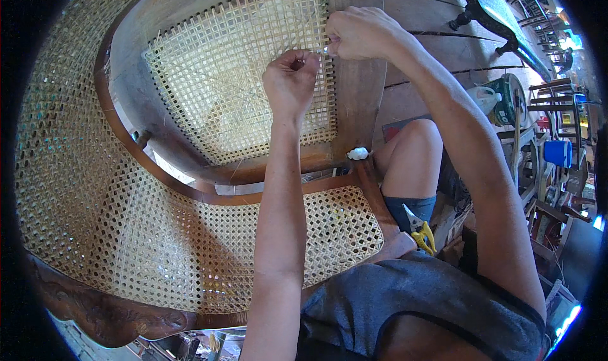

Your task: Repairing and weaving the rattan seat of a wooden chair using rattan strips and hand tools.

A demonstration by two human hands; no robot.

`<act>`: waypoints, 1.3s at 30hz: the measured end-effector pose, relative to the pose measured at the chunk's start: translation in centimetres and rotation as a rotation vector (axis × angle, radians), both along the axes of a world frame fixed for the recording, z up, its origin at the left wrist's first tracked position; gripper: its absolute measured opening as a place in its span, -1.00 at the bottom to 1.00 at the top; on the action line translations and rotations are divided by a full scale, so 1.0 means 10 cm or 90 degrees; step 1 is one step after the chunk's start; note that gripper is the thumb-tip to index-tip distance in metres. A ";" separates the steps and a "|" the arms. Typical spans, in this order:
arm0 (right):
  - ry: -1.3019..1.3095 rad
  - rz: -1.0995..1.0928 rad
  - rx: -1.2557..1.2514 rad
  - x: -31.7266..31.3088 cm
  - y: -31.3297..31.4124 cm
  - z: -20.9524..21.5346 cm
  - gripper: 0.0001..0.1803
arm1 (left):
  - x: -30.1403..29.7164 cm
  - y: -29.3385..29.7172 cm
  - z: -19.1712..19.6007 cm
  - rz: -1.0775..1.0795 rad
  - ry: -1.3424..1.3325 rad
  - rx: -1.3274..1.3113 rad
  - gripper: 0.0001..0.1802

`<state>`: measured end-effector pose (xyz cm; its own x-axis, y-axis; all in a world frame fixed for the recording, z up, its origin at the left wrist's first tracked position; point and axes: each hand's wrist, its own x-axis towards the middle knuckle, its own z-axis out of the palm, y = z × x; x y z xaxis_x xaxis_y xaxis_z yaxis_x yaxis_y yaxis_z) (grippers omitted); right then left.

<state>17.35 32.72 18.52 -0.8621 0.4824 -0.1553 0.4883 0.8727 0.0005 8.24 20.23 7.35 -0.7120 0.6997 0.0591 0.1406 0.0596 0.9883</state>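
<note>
Under both my hands is a wooden chair seat frame with a panel of pale woven cane laced through holes along its edges. My left hand is closed in a pinch over the right part of the weave. Closed too, my right hand is at the panel's right edge, by the row of holes. Whatever fine piece lies between the fingers of either hand is too small to make out. Near the seat's lower right corner sits a white lump.
The chair's curved cane back wraps round the left and near side. Yellow-handled shears lie beside my leg. At right are a white jug, a blue bucket and stacked wooden furniture parts. A dark-framed piece stands at the far right.
</note>
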 end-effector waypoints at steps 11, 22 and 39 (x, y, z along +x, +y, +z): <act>0.045 -0.054 0.051 0.06 -0.16 0.04 -0.67 | 0.14 -0.02 0.07 0.024 0.280 -0.082 -0.83; 0.129 -0.143 0.112 0.56 -0.05 0.13 -0.59 | 0.52 -0.16 0.12 0.076 0.173 -0.113 -0.75; 0.037 -0.295 -0.280 2.90 -2.51 -0.07 -0.46 | 1.40 -1.13 -0.05 -0.199 -0.457 0.003 -0.82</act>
<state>46.33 7.62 17.81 -0.5920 0.7093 -0.3827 0.8036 0.4830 -0.3478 22.20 8.90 6.87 -0.3467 0.8748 -0.3385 -0.5238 0.1188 0.8435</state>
